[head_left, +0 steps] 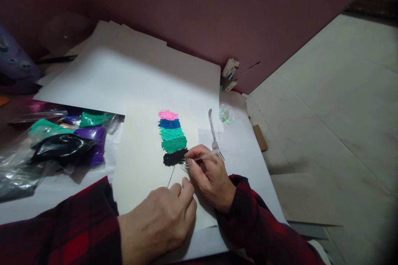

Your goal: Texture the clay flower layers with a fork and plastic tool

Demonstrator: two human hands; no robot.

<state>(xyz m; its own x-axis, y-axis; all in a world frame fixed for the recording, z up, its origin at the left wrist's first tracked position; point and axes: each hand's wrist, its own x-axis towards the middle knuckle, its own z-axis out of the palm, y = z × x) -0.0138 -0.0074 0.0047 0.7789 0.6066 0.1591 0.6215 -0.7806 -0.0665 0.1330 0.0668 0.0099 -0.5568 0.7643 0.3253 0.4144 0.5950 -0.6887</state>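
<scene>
Currently, my right hand [210, 177] has its grip pinched narrow on a clear plastic tool [205, 156] beside the black patch [174, 157], nearest of the coloured bands on the pale sheet [139, 140]. My left hand [161, 215] curls around a thin stick [171, 176] pointing at that patch.

Watching remotely, I see long red-and-black plaid sleeves [68, 227], dark at the cuffs [115, 232], a bare left hand [160, 217] and bare right hand [213, 178].
</scene>
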